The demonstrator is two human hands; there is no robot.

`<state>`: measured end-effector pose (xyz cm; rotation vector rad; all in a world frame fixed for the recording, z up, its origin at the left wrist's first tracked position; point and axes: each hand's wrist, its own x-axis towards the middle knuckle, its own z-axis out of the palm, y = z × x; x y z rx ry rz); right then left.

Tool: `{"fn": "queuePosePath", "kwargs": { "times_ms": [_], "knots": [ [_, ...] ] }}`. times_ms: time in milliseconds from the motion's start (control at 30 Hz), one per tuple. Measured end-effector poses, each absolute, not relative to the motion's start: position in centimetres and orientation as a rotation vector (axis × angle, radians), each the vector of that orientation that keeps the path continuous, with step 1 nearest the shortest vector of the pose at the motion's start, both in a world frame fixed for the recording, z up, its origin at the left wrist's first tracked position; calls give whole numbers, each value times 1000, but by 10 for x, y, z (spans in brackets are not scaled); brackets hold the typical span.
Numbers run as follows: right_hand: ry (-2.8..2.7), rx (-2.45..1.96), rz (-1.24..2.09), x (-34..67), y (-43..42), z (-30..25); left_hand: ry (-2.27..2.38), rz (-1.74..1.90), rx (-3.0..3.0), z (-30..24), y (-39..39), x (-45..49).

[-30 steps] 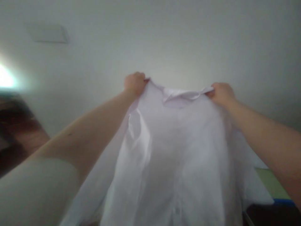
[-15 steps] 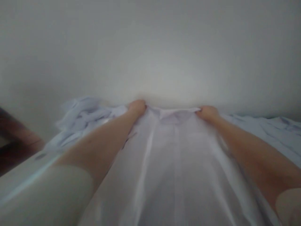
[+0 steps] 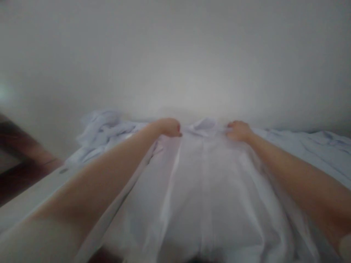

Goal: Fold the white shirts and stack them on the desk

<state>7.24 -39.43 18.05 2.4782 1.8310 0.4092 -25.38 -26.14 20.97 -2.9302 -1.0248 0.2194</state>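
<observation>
A white collared shirt (image 3: 203, 190) lies spread out flat in front of me, its collar (image 3: 204, 126) at the far end. My left hand (image 3: 168, 127) is closed on the shirt's left shoulder beside the collar. My right hand (image 3: 238, 130) is closed on the right shoulder, on the other side of the collar. Both arms stretch forward over the cloth. The picture is blurred.
A pile of crumpled white cloth (image 3: 101, 126) lies at the far left, and more pale cloth (image 3: 315, 146) covers the surface to the right. A plain white wall (image 3: 175, 54) rises behind. Something dark brown (image 3: 22, 157) stands at the left edge.
The shirt was held up in the air by its shoulders and has come down flat onto the surface. Both hands dropped with it and have drawn closer to the collar.
</observation>
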Motion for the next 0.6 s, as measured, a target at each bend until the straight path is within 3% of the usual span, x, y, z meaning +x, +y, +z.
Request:
{"fn": "queuePosePath", "kwargs": {
  "times_ms": [100,200,267,367,433,500,600],
  "knots": [
    [2083,2434,410,29,-451,197,-1036,339,-2956,236,-334,-299],
    [2316,2387,383,-36,-536,195,-1055,179,-3093,242,-422,-348],
    [2487,2289,256,-83,-593,180,-1040,195,-3328,228,-478,-370],
    [2655,2093,-2,-141,-658,146,-930,549,-3752,176,-539,-385],
    [2683,2113,-254,-168,-683,121,-832,877,-3861,125,-564,-388],
    [2590,2258,-652,-187,-696,97,-1047,1129,-3919,71,-581,-388],
    [2144,2552,-1475,-206,-704,54,-1833,740,-4010,2,-599,-384]
  ]
}}
